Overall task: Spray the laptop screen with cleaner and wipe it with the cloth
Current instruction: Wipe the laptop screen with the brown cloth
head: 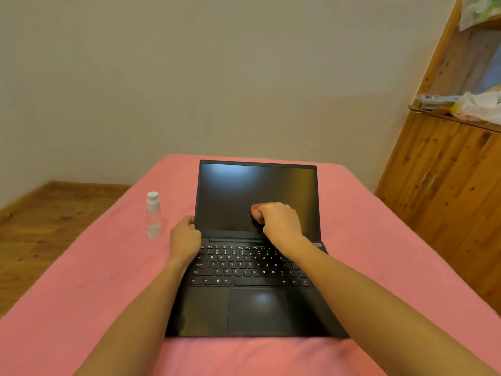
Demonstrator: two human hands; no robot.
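An open black laptop [244, 308] sits on a pink-covered table, its dark screen [238, 194] upright and facing me. My right hand [280, 219] presses a small bunched pink cloth [255, 213] against the lower middle of the screen; only a bit of the cloth shows past my fingers. My left hand [185, 236] grips the lower left corner of the screen by its edge. A small clear spray bottle [153, 215] with a white cap stands upright on the table, left of the laptop and apart from both hands.
The pink cover [379, 253] spreads over the whole table. A wooden cabinet [447, 199] stands to the right, with plastic bags [477, 104] on its ledge. Wooden floor [40, 226] shows to the left, and a plain wall lies behind.
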